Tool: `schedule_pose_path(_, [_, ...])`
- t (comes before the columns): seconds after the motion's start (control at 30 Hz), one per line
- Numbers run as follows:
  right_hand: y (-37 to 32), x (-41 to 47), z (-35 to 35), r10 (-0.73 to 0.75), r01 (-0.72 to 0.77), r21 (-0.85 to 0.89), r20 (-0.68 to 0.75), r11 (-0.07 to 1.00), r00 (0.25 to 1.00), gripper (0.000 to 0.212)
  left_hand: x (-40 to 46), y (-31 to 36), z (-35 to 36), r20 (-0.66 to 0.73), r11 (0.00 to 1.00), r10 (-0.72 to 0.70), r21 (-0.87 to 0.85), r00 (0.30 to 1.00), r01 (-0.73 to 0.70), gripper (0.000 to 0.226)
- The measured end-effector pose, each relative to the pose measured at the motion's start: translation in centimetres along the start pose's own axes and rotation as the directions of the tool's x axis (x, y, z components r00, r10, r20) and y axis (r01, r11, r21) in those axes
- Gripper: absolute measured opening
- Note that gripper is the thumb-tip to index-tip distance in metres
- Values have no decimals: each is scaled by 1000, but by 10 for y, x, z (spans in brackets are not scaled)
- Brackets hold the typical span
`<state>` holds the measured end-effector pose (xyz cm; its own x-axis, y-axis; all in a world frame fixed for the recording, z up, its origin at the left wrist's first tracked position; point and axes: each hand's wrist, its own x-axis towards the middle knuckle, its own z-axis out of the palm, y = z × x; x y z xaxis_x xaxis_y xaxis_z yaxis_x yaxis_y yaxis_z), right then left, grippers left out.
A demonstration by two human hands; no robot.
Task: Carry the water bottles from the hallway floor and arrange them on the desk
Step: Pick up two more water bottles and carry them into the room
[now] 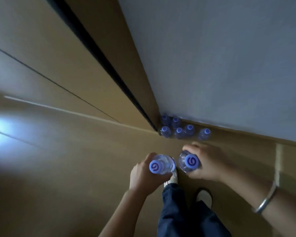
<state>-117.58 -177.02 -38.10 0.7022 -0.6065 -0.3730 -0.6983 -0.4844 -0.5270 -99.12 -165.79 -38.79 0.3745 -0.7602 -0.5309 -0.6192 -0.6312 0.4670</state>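
Note:
My left hand (143, 177) grips a clear water bottle (46, 164) with a purple cap, held upright above the floor. Close beside it, my right hand (207, 163) grips a second purple-capped bottle (189, 162). Both bottles are seen from above, almost touching. Several more bottles (179, 129) of the same kind stand on the hallway floor in the corner beyond my hands, against the white wall. One of them (205, 133) stands a little apart to the right. The desk is not in view.
A white wall (220, 57) rises on the right and a wooden door or panel (75, 48) with a dark gap on the left. The brown floor (67, 159) stretches left toward a bright glare. My feet in white shoes (204, 196) are below my hands.

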Motion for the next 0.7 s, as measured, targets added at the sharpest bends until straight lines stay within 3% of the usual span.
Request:
schedule_pose_path(0.17, [-115,7,-46,-191,200,-69,116,977,975,59,-73,-22,-94,-196,978,-148,-174,969,114,45])
schedule_pose_path(0.37, [-255,38,-52,-328,344,-62,187,937,926,51,-144,-87,-185,-413,924,-359,-284,837,256,46])
schedule_pose_path(0.7, [-475,100,-3,-592,649,-139,303,748,747,48,-236,-236,-294,-554,834,-550,-407,624,374,43])
